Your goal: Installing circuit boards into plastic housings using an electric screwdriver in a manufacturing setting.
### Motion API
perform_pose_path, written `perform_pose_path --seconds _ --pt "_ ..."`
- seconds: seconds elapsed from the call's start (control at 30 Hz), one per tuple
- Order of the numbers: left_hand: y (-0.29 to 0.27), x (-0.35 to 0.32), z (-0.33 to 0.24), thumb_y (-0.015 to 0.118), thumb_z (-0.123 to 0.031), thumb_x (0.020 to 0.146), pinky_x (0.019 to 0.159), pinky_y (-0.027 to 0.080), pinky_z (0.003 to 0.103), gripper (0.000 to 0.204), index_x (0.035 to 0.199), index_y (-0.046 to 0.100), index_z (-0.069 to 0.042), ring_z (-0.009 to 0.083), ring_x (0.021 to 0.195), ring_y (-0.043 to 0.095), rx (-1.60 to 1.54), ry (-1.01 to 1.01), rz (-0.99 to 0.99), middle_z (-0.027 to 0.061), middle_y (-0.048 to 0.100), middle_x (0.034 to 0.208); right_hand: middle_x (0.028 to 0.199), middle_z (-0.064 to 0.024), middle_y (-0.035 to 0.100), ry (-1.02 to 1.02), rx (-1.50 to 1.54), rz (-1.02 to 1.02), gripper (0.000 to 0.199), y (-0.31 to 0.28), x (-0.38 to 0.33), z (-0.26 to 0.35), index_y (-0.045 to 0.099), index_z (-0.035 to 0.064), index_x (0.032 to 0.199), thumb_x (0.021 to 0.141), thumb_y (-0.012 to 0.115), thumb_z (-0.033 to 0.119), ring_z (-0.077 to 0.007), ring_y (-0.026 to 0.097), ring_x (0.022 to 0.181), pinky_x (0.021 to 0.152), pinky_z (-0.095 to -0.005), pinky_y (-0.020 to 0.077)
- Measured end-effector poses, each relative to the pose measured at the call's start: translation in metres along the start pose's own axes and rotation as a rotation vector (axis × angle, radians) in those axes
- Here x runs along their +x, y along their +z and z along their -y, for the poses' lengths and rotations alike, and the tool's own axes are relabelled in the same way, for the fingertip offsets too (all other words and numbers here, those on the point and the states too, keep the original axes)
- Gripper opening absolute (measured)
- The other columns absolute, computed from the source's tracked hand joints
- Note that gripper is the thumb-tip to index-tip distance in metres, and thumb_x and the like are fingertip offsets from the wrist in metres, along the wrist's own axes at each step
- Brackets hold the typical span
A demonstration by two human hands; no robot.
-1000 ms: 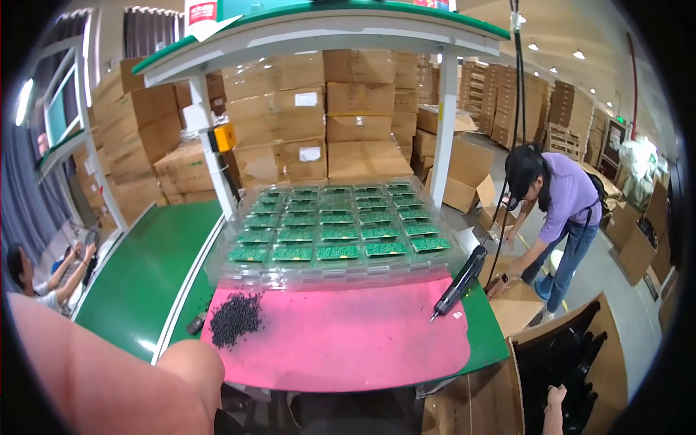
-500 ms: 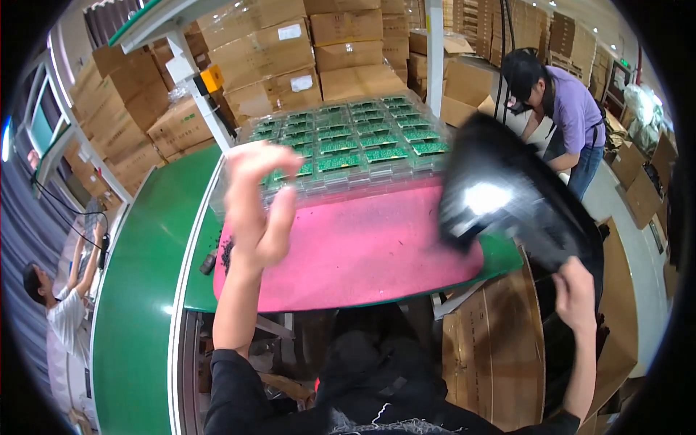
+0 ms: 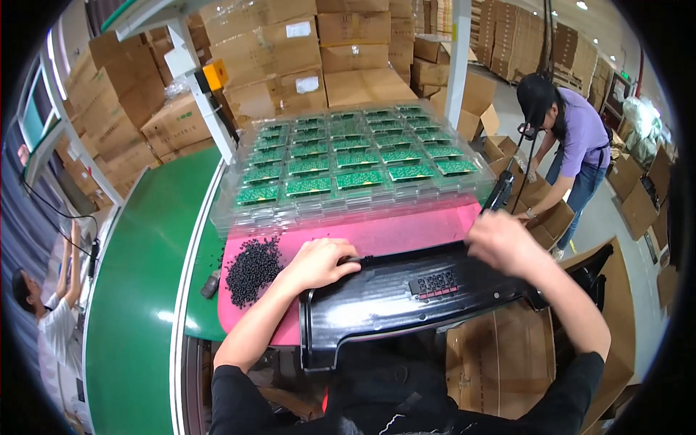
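Note:
A long, glossy black plastic panel (image 3: pixel 377 308) lies across the pink mat (image 3: pixel 406 230) and overhangs its near edge. It has a small dark block with red strips (image 3: pixel 437 285) near its middle. My left hand (image 3: pixel 319 264) is closed on the panel's far left edge, with the thumb over the rim. My right hand (image 3: pixel 502 245) is bent over the far right part of the panel, blurred, its fingertips hidden. Just beyond it hangs a black electric screwdriver (image 3: pixel 499 190); whether the hand touches it is unclear. A heap of small black screw-like pieces (image 3: pixel 252 274) sits beside my left forearm.
Clear plastic trays (image 3: pixel 348 199) with several green circuit boards (image 3: pixel 359 179) stand behind the mat. A green conveyor surface (image 3: pixel 138 268) runs along the left. Cardboard boxes (image 3: pixel 500 355) stand at the lower right. A person in purple (image 3: pixel 580 130) bends over cartons; another person sits far left.
The black panel has come from the raised right side down onto the mat. My left hand has lowered onto its edge, and my right hand has moved inward and up toward the screwdriver.

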State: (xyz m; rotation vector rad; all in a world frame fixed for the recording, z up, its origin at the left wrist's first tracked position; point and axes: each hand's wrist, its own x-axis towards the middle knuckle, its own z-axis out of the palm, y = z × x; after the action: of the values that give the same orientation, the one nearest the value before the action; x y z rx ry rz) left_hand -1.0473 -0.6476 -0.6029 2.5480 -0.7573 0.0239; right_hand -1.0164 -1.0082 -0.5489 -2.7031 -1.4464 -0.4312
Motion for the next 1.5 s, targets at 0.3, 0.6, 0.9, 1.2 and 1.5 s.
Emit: perform_pose_path --seconds 0.3,0.6,0.9,1.2,1.5 --pt "-0.003 -0.014 0.005 0.065 -0.025 0.081 0.068 0.049 0.04 0.021 0.089 0.066 -0.006 0.0317 0.083 0.062 -0.043 -0.123 -0.142 0.0077 0.063 0.087 0.095 -0.0028 0.06 -0.08 -0.278 0.655 0.038 0.018 0.039 -0.079 0.06 0.0105 0.102 0.067 0.073 0.019 -0.023 0.055 0.1 0.084 -0.0363 0.0443" --pt "0.001 -0.017 0.005 0.065 -0.023 0.08 0.069 0.05 0.041 0.017 0.088 0.068 -0.008 0.03 0.082 0.063 -0.06 -0.176 -0.218 0.007 0.064 0.087 0.096 -0.0112 0.06 0.067 0.116 -0.193 0.03 0.031 0.106 -0.064 0.058 0.0037 0.107 0.081 0.064 0.017 -0.0295 0.055 0.098 0.085 -0.0394 0.0457" --pt "-0.006 -0.004 0.019 0.065 -0.025 0.081 0.068 0.049 0.042 0.021 0.088 0.068 -0.005 0.0306 0.083 0.062 0.047 -0.077 -0.174 0.0079 0.063 0.086 0.119 -0.0117 0.059 0.133 0.329 0.057 0.026 0.06 0.152 -0.096 0.066 0.0074 0.103 0.078 0.069 0.017 -0.0296 0.049 0.116 0.099 -0.04 0.0389" --pt "-0.015 0.002 0.025 0.067 -0.027 0.078 0.067 0.048 0.041 0.023 0.085 0.068 -0.005 0.031 0.08 0.062 0.076 -0.018 -0.108 0.0093 0.063 0.082 0.102 -0.0147 0.066 0.142 0.426 0.0 0.024 0.065 0.15 -0.101 0.067 0.0035 0.098 0.078 0.07 0.017 -0.0303 0.06 0.1 0.09 -0.0381 0.0463" --pt "-0.022 -0.014 0.031 0.068 -0.027 0.078 0.065 0.049 0.039 0.022 0.083 0.069 -0.006 0.0288 0.077 0.063 0.083 -0.07 -0.099 0.0075 0.064 0.081 0.094 -0.0117 0.067 0.038 0.248 -0.1 0.016 0.068 0.146 -0.097 0.069 0.0033 0.088 0.077 0.069 0.015 -0.0279 0.062 0.092 0.088 -0.037 0.0465"
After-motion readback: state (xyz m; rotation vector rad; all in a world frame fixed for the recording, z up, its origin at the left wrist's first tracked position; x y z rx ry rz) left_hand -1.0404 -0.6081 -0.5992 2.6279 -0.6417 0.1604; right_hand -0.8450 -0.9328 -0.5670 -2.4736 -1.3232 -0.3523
